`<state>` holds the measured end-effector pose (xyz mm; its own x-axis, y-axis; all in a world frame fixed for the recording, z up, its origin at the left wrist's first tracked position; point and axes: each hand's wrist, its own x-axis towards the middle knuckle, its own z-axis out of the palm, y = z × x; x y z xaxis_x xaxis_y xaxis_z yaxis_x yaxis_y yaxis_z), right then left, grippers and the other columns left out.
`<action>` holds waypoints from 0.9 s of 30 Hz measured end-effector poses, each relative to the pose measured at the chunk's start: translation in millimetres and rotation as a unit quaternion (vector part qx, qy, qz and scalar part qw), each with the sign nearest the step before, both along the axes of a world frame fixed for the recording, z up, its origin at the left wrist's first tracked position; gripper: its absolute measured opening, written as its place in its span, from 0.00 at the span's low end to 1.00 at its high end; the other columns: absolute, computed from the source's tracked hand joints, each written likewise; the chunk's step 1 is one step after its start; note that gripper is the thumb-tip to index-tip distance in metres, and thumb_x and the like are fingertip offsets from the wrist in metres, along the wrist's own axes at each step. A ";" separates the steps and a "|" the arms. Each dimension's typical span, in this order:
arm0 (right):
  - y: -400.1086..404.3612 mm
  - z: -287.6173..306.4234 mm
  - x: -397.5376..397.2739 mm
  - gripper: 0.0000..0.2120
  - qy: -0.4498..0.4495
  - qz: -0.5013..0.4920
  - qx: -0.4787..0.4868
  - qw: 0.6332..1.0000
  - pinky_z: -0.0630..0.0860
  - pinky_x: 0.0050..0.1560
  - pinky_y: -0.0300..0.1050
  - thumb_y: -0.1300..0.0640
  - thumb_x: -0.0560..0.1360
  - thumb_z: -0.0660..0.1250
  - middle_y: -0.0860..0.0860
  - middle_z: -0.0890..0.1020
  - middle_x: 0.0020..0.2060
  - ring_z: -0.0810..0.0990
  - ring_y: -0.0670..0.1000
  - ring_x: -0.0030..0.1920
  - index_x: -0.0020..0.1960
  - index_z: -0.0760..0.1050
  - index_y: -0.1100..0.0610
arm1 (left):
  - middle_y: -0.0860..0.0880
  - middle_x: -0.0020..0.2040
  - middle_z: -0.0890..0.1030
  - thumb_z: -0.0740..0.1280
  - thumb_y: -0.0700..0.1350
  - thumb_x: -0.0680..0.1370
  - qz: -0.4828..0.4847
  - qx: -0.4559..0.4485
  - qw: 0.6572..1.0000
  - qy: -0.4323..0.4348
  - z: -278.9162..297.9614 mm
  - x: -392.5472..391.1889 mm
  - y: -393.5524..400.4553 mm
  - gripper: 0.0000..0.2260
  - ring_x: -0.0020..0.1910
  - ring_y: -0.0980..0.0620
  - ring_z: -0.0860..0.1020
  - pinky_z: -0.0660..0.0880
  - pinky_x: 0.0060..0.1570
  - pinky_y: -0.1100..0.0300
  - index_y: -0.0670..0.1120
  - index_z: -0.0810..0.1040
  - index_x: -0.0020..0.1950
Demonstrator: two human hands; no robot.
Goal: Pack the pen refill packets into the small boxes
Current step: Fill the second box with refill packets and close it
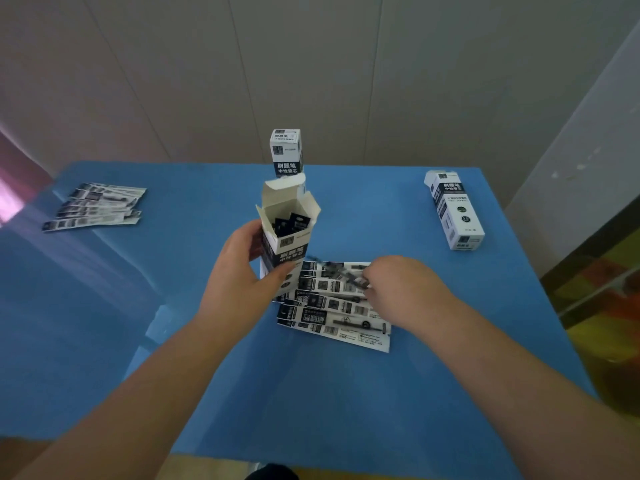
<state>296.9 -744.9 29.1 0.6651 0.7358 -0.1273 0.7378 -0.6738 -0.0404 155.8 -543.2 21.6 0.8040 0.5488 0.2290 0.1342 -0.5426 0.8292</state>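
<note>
- Blue worktop (346, 393) fills the lower view, set against pale panelled walls (311, 64).
- Near the middle of it an open small box (289, 237) stands upright, its top flaps raised; dark packet ends (291, 223) show inside its mouth.
- The left hand (242, 271) grips this box around its side, fingers behind and thumb curled across the printed front.
- Just to the right of the box, touching its base, lies a fanned pile of pen refill packets (336, 313), flat on the worktop, black-and-white printed.
- The right hand (398, 282) is on the far right part of that pile, fingers curled down and pinching the end of one packet (341, 271), which is blurred and lies slantwise over the pile's top edge.
- The two hands are close together, with the box's lower part and the pile's left end between them.
- Behind the open box, farther from the person, a closed box (286, 154) stands upright, partly hidden by the raised flap.
- Well apart to the right, near the worktop's far right corner, another closed box (453, 209) lies on its side.
- Well apart to the left, near the far left edge, a second spread of packets (97, 206) lies flat.
- Beyond the right edge of the worktop a floor (602, 306) with yellow and red patches is visible.
</note>
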 end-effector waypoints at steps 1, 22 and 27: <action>-2.6 6.5 2.0 0.08 0.012 -0.021 0.037 0.999 0.69 0.29 0.43 0.55 0.78 0.66 0.49 0.76 0.35 0.76 0.50 0.33 0.40 0.77 0.53 | 0.62 0.60 0.79 0.73 0.58 0.70 0.000 0.002 1.000 0.001 -1.2 -1.8 0.5 0.25 0.61 0.64 0.77 0.72 0.58 0.63 0.63 0.71 0.66; 1.3 85.8 -31.8 0.04 0.402 -0.061 0.700 0.587 0.82 0.48 0.43 0.52 0.73 0.76 0.48 0.88 0.43 0.87 0.49 0.49 0.41 0.86 0.44 | 0.60 0.61 0.78 0.74 0.51 0.74 -0.008 0.023 0.999 0.024 -6.6 -14.7 -5.6 0.24 0.63 0.60 0.76 0.75 0.64 0.50 0.71 0.68 0.63; 2.7 86.4 -24.2 0.05 0.360 -0.047 0.679 0.638 0.83 0.49 0.46 0.53 0.75 0.75 0.48 0.89 0.44 0.87 0.51 0.49 0.42 0.86 0.44 | 0.61 0.60 0.78 0.74 0.56 0.73 -0.007 0.026 0.999 0.026 -3.4 -13.8 -7.9 0.23 0.62 0.59 0.76 0.75 0.62 0.53 0.72 0.68 0.62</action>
<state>272.7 -742.2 115.5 0.8431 0.4542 0.2879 0.1575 0.3034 -0.9398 142.0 -551.1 18.2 0.8228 0.5261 0.2149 0.1681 -0.5864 0.7924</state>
